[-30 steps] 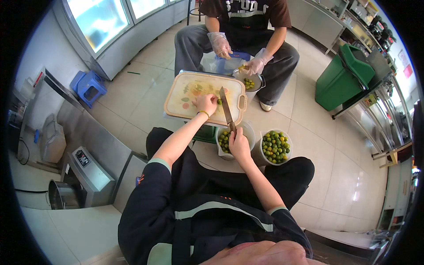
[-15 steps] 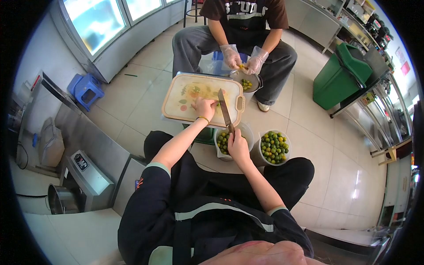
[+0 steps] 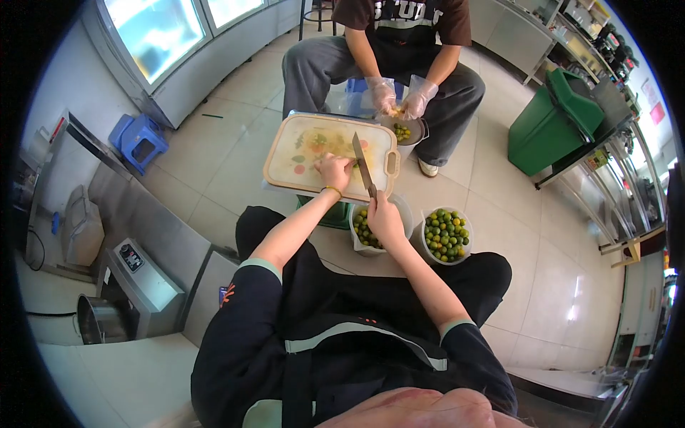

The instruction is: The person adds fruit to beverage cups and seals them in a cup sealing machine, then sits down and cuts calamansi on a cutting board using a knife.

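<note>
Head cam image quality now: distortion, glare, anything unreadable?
Head view: strong fisheye, black corners, the green bin leaning in frame; head view: fridge glass glows nearly washed out, and a bright glare streak marks the floor at right; head view: knife outline reads clearly, but the green piece at the left hand is too small and partly covered to make out.

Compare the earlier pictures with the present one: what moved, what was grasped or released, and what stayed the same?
The right hand and the knife it holds have slid slightly forward, away from the wearer. The co-worker's gloved hands, apart at first, have come together. No grasp or release by the wearer shows. The left hand is still at the green fruit on the cutting board; both containers of fruit stay put.
</note>
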{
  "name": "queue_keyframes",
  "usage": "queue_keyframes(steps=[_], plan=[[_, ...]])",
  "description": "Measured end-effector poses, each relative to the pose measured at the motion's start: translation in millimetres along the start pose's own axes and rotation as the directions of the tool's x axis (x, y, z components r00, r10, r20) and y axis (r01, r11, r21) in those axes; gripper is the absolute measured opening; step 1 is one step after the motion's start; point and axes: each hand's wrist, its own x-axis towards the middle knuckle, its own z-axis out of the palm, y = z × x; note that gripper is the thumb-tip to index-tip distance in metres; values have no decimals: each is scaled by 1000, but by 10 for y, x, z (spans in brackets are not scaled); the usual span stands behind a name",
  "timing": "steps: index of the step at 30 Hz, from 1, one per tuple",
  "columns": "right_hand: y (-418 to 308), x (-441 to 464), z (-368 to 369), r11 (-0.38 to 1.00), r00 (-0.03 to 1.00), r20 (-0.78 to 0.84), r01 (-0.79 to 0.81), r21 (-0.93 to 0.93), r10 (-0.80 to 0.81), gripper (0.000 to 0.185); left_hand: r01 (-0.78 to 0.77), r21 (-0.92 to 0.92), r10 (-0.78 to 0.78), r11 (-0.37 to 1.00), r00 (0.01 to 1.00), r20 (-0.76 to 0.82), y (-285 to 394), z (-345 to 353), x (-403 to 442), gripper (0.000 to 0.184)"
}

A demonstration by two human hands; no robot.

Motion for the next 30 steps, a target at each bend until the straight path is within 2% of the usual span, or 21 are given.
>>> queue_keyframes(steps=[2,5,7,10,13,14,16,19,21,22,23,24,25,26,27,29,30], plan=[[-31,-67,-16,1000,999,21,-25,-14,25,16,-2,-2,2,1000,1000,-23,31,-54,24,7],[62,-10,128,999,999,-36,35,-29,-36,17,-25,-58,22,998,999,-47,-44,81,-25,7],[96,115,263,997,1000,-25,-13,-70,11,19,-32,-83,29,996,999,-40,-87,116,-58,7],[-28,-6,238,987,997,39,-67,-144,73,21,115,-44,-116,992,993,-19,-130,142,-88,7],[-188,-331,-62,973,989,100,-87,-214,110,22,246,-115,-255,962,965,-66,-266,314,-135,9],[-152,-431,-163,968,987,113,-86,-237,116,22,261,-120,-264,958,964,-13,-304,339,-147,10],[-9,-464,-354,987,997,36,-60,-149,66,22,289,-125,-280,949,956,86,-201,149,-104,13],[94,-390,-638,996,997,8,-76,-38,76,23,87,-27,-91,996,973,-214,381,-328,-117,17],[93,-325,-854,996,997,6,-83,35,83,24,-119,-51,112,992,987,-114,932,-718,-343,14],[183,-321,-852,996,998,-11,-57,62,58,25,-232,-152,238,961,971,22,1016,-749,-581,10],[308,-310,-805,996,999,-32,-29,89,32,25,-356,-274,403,893,905,138,1154,-768,-683,5],[386,-295,-787,993,999,-54,-1,118,7,25,-302,-381,445,874,811,379,1139,-634,-907,1],[303,-310,-852,982,994,12,-108,154,107,24,-352,-293,456,889,626,633,1093,-450,-1055,7],[315,-334,-839,981,996,17,-94,167,92,24,-289,-179,317,940,553,771,1088,-237,-1171,14],[329,-362,-821,980,997,23,-80,180,78,25,-112,-60,100,992,400,911,992,116,-1241,26],[342,-387,-832,980,997,41,-73,184,66,27,-122,21,35,992,438,898,1175,295,-1229,33],[334,-398,-847,979,998,32,-65,191,60,28,-58,-6,35,998,511,859,1126,592,-1323,38]])
